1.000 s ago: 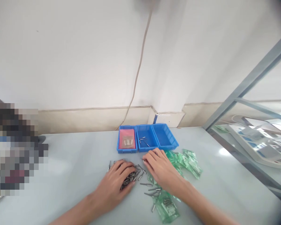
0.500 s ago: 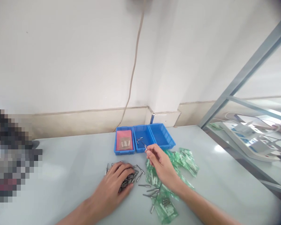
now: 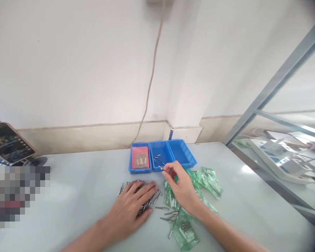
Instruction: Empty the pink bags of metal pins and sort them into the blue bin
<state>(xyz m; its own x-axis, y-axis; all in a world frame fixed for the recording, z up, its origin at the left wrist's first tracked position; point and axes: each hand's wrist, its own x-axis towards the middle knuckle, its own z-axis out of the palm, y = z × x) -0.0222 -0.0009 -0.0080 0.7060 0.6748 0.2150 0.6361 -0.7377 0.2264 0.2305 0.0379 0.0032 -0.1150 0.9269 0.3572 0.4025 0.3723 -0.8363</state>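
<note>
My left hand [image 3: 133, 206] lies palm down, fingers stretched, over a pile of small metal pins [image 3: 143, 207], each with a thin shank and a thicker end. Much of the pile is hidden under it. Thumb and fingertips of my right hand [image 3: 182, 187] pinch one metal pin [image 3: 161, 168] at the near edge of the middle blue tray [image 3: 161, 146]. Several similar pins [image 3: 157, 156] lie inside that tray. Below my right hand are green plastic packets [image 3: 185, 232] holding metal pieces, with loose pins [image 3: 170, 213] beside them.
Left of the middle tray, another blue tray [image 3: 140, 171] holds a pink packet [image 3: 136, 151]. A third blue tray [image 3: 182, 152] adjoins on the right. A phone [image 3: 10, 141] stands at the far left. A metal frame [image 3: 252, 108] and power strip [image 3: 280, 164] are at the right.
My left hand has shifted slightly right over the pile. The right fingers have changed their hold, and the pin now points left. The view has turned slightly, bringing the phone into sight.
</note>
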